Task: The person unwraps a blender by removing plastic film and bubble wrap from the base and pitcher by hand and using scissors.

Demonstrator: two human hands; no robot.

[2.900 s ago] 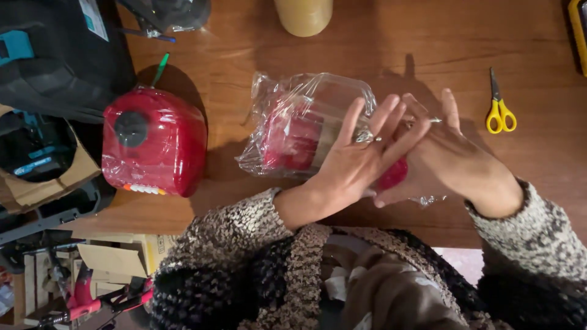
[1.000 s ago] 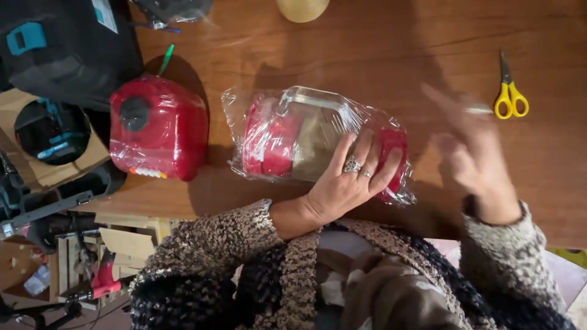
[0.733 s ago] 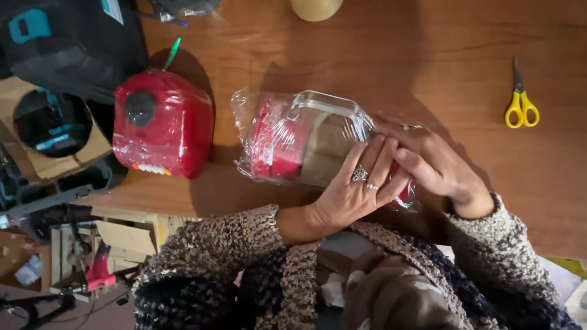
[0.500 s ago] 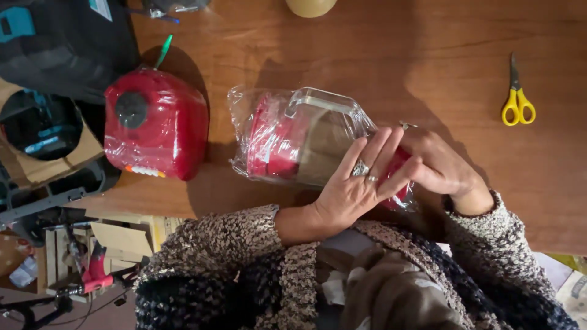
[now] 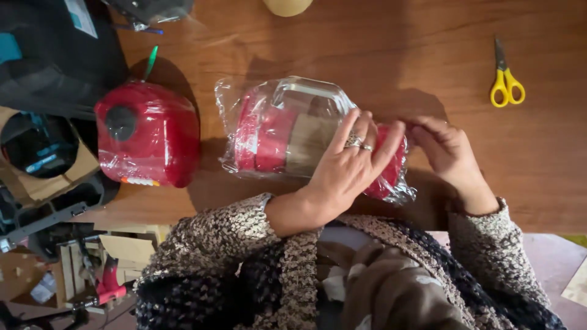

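A red and tan object wrapped in clear plastic (image 5: 287, 128) lies on the wooden table (image 5: 379, 55) in front of me. My left hand (image 5: 348, 165) rests flat on its right part, fingers spread, rings on two fingers. At the package's right end, my right hand (image 5: 446, 150) pinches the plastic wrap with its fingertips. Both sleeves are speckled knit.
A second red plastic-wrapped object (image 5: 147, 134) with a black cap sits at the left. Yellow-handled scissors (image 5: 506, 79) lie at the upper right. A black bag (image 5: 55, 55) and cardboard boxes with tools (image 5: 43, 165) crowd the left edge. A tan round object (image 5: 287, 6) is at the top.
My right hand came back from near the scissors to the package's right end and now grips the wrap. My left hand stayed pressed on the package.
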